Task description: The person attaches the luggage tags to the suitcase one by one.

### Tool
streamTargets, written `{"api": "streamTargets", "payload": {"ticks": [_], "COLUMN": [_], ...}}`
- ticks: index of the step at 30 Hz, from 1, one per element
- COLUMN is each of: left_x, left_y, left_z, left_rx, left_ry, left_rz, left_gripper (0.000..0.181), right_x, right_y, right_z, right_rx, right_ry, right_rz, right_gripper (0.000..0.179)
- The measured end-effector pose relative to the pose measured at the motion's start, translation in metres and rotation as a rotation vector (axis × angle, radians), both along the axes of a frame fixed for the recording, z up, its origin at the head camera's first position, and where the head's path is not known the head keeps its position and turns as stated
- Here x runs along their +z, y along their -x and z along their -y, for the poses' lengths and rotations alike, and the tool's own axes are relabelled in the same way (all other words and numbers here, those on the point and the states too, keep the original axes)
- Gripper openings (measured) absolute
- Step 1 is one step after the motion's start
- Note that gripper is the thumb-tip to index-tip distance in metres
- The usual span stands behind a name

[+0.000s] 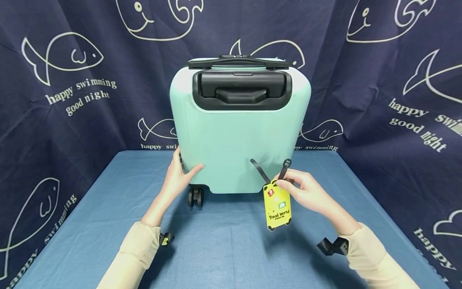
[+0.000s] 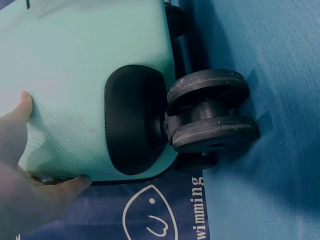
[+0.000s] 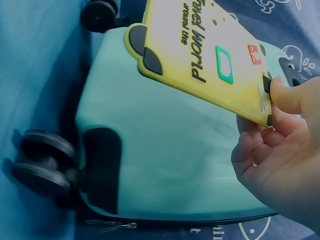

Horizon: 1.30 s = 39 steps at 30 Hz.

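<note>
A mint-green suitcase (image 1: 234,148) stands upright on its wheels, its black pull handle (image 1: 242,86) sunk into the recess near the top. My left hand (image 1: 176,176) holds its lower left edge, thumb on the face and fingers along the side. In the left wrist view that hand (image 2: 30,165) is close to a black double wheel (image 2: 212,112). My right hand (image 1: 306,188) pinches a yellow luggage tag (image 1: 277,206) by its top end, in front of the suitcase's lower right. Two ends of a black strap (image 1: 260,170) stick up from the tag. The tag (image 3: 200,55) reads "Travel World".
The suitcase stands on a blue cloth-covered table (image 1: 231,249). Dark blue curtains (image 1: 137,80) with white fish drawings and lettering hang behind and on both sides. Another caster (image 3: 45,162) juts from the suitcase's other lower corner in the right wrist view.
</note>
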<state>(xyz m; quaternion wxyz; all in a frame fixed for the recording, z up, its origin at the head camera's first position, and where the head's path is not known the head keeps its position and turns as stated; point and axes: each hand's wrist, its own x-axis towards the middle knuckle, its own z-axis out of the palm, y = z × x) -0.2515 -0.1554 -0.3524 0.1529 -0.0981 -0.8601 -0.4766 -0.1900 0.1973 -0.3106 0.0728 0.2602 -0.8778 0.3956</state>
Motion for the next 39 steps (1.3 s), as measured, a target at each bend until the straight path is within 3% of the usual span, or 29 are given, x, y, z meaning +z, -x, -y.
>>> {"api": "streamTargets", "payload": {"ticks": [29,39], "left_x": [-0.004,-0.004], "left_y": [-0.001,-0.001], "left_z": [0.001,0.001], "left_rx": [0.002,0.011], "left_ry": [0.003,0.007], "left_rz": [-0.013,-0.024], "left_gripper": [0.101,0.1], "right_x": [0.047,0.063], "right_y": [0.002,0.007], "right_z": [0.005,0.005], "right_rx": [0.02,0.004], "right_ry": [0.142,0.184], "right_rz": [-0.258,-0.283], "right_gripper": [0.011,0.009]}}
